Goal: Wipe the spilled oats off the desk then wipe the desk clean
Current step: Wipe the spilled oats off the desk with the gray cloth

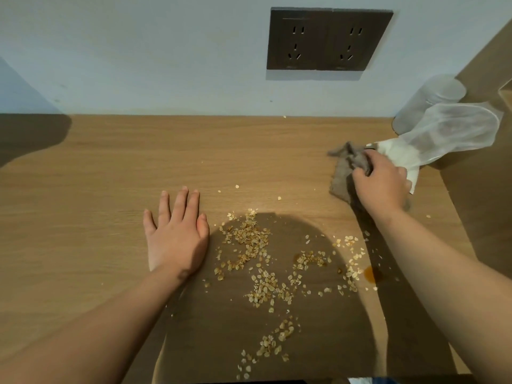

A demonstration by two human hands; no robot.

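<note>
Wood-grain worktop [97, 167] runs back to a pale wall with a socket plate [329, 38]. Oats [255, 239] lie scattered between my hands, with a brown wet spot [371, 274] at their right edge. My left hand [177, 234] rests flat, fingers spread, likely to brace me. My right hand [382, 184] bunches a grey cloth [343, 173] at the right, ready to sweep.

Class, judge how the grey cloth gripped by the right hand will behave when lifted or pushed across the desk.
The grey cloth is bunched and creased in the right hand, so it is probably floppy and light. Pushed flat, its soft folds would likely drag the loose oats along.
</note>
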